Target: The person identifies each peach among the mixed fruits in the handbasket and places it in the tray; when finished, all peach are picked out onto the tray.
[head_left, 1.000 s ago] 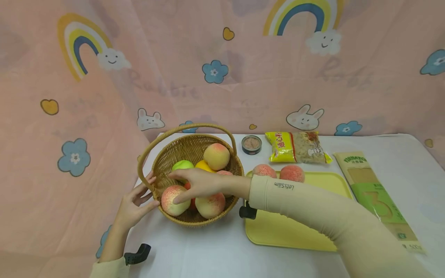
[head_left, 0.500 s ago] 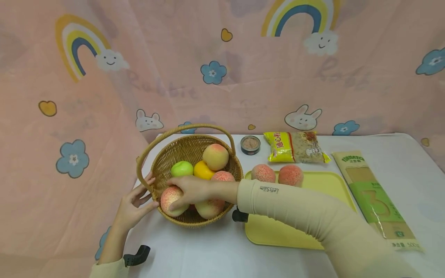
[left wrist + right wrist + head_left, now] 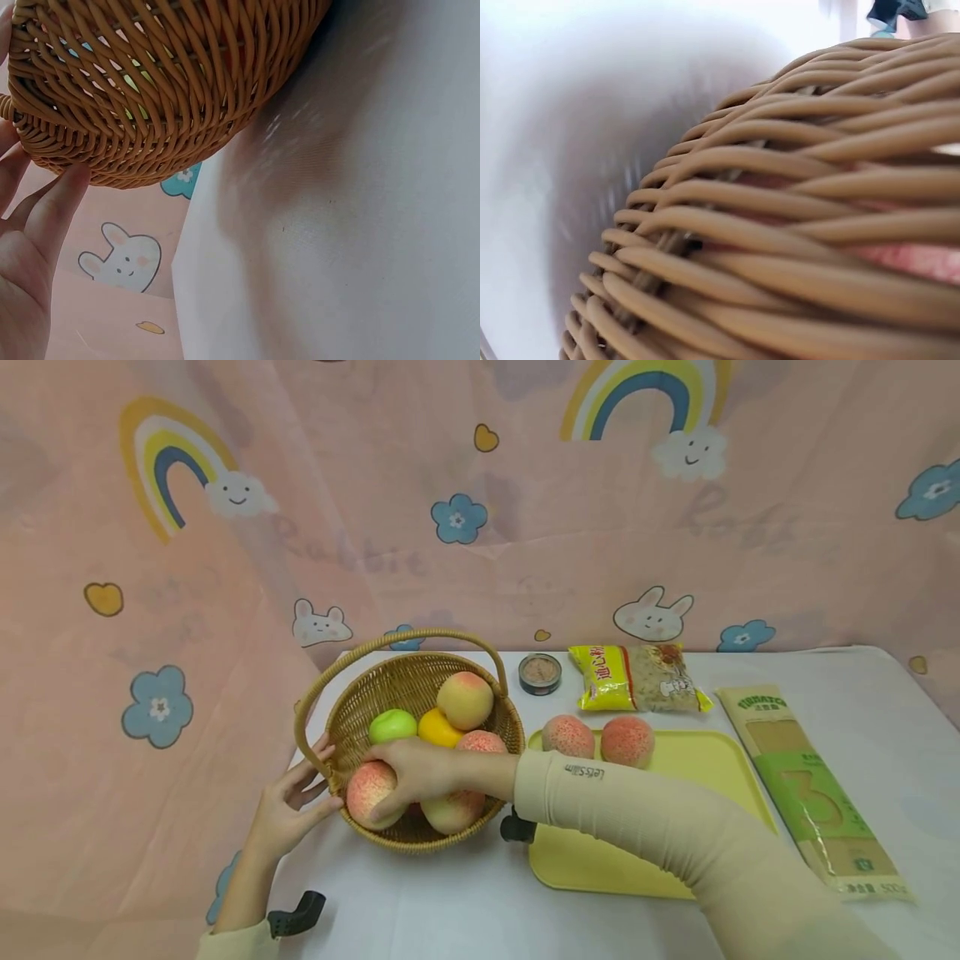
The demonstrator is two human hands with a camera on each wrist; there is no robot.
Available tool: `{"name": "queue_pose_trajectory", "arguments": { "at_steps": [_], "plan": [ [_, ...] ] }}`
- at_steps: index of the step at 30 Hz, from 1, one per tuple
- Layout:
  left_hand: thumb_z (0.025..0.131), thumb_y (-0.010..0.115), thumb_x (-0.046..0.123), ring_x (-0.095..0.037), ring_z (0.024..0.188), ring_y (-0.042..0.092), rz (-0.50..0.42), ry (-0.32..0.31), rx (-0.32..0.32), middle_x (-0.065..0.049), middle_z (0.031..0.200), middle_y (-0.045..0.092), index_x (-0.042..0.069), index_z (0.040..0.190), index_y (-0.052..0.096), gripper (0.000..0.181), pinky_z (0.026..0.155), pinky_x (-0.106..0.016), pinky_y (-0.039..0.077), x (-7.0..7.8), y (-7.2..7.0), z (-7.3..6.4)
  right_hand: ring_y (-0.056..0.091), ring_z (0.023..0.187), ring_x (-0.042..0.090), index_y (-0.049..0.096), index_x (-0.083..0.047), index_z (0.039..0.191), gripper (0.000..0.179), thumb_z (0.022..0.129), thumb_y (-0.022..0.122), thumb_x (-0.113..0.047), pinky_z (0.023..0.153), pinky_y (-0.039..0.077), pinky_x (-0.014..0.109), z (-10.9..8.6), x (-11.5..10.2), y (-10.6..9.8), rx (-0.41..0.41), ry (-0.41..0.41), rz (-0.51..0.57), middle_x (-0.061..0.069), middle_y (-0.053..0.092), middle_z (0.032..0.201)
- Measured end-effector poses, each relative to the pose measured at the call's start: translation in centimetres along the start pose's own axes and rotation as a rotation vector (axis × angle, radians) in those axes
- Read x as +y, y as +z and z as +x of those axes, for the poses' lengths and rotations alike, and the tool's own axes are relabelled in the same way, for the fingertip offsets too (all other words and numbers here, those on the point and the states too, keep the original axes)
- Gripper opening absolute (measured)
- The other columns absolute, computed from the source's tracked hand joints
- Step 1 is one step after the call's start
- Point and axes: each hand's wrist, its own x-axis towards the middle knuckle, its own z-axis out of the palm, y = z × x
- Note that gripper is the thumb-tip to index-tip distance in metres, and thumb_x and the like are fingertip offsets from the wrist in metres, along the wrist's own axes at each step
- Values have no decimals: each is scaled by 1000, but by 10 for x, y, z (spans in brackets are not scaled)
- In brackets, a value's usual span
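A wicker basket with an arched handle stands on the table at the left. My left hand holds its left rim by the handle's foot; in the left wrist view the thumb lies against the basket's weave. Inside the basket, my right hand grips a red-and-cream peach at the front left. Around it lie a green apple, a yellow fruit and several more peaches. The right wrist view is filled mostly by the basket's side, with no hand visible.
Right of the basket lies a yellow tray bearing two pinkish peaches, partly under my right forearm. Behind it are a small round can and a yellow food packet. A long green noodle pack lies at the right.
My right hand has shifted slightly left and down in the basket and closed onto the front-left peach. The left hand stays at the rim.
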Motion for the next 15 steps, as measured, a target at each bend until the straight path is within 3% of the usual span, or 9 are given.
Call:
{"name": "queue_pose_trajectory", "arguments": {
  "at_steps": [7, 15],
  "plan": [
    [72, 66, -22, -7, 133, 42, -8, 23, -2, -33, 149, 22, -20, 130, 41, 63, 96, -19, 47, -2, 1, -1, 53, 107, 7, 46, -11, 137, 76, 74, 80, -37, 87, 47, 17, -14, -4, -12, 111, -31, 96, 0, 53, 129],
    [73, 67, -21, -7, 133, 43, -4, 23, 0, -31, 150, 23, -20, 131, 41, 64, 96, -19, 47, 0, 1, -1, 51, 116, 8, 45, -21, 139, 77, 73, 82, -37, 92, 48, 25, -49, 2, -31, 218, -11, 199, -5, 48, 136]
  ]
}}
